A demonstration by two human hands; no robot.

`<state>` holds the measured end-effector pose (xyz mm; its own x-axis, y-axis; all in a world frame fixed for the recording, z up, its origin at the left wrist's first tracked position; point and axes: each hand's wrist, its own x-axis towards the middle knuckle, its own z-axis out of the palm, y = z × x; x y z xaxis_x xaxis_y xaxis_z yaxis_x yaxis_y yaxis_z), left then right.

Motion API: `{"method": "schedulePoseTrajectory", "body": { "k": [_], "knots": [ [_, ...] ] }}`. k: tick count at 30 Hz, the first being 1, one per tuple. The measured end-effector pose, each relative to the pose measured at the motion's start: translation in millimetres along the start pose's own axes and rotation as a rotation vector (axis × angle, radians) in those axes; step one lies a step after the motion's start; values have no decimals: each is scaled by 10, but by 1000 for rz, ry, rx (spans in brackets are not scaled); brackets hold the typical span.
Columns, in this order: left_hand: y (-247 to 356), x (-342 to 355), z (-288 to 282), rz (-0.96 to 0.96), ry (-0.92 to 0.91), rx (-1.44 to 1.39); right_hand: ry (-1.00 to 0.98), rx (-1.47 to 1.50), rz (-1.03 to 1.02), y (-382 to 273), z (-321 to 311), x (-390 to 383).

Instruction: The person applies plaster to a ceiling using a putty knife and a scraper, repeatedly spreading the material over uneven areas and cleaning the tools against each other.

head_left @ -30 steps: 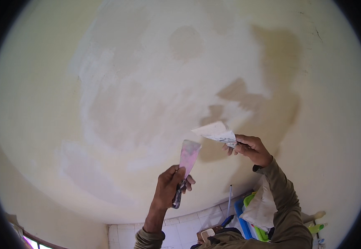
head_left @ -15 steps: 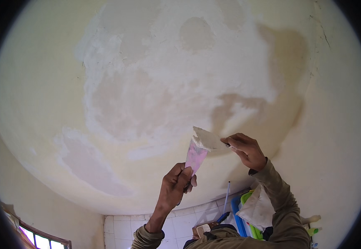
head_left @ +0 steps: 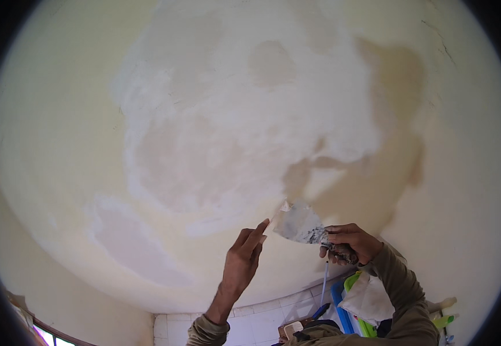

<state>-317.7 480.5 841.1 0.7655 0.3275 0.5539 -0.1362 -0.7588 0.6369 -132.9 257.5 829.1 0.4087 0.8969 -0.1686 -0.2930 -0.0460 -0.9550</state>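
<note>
My right hand (head_left: 354,245) is closed round the grimy handle of a putty knife (head_left: 298,224). The knife's wide metal blade faces left and is smeared with white filler and dark specks. My left hand (head_left: 243,256) is raised just left of the blade, thumb and fingers pinched together. From its fingertips a thin pink scraper (head_left: 276,215) shows nearly edge-on, mostly hidden, with its tip close to the blade's far left corner. Whether the two tools touch, I cannot tell. Beyond both hands stands the pale yellow wall (head_left: 227,104) with large whitish and greyish filler patches.
A smaller filler patch (head_left: 129,242) lies lower left on the wall. At the lower right are a blue and green container (head_left: 342,300), a whitish sack (head_left: 368,297) and a thin rod (head_left: 324,279). White tiles (head_left: 250,326) run along the bottom. A window (head_left: 51,337) shows lower left.
The putty knife has turned to show its other, speckled face and moved lower right with my right hand. The pink scraper has turned from broad face to edge-on. The view has shifted slightly.
</note>
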Motion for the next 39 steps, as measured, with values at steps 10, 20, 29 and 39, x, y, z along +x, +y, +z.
{"method": "schedulePoseTrajectory", "body": {
  "k": [10,20,29,39],
  "knots": [
    [-1195,-809,-365,284,-63,558,-145,210,-118,199,329,115],
    [-2114,-2195,179,-85,48,-71,925,-1424,-1594,-1820,585,1315],
    [-2076,-2123,276,-106,35,40,1328,-1650,-1131,-2499,419,1605],
    [-1536,-2369,-132,-445,67,-131,1219,-1574,-1136,-2248,243,1594]
  ]
}}
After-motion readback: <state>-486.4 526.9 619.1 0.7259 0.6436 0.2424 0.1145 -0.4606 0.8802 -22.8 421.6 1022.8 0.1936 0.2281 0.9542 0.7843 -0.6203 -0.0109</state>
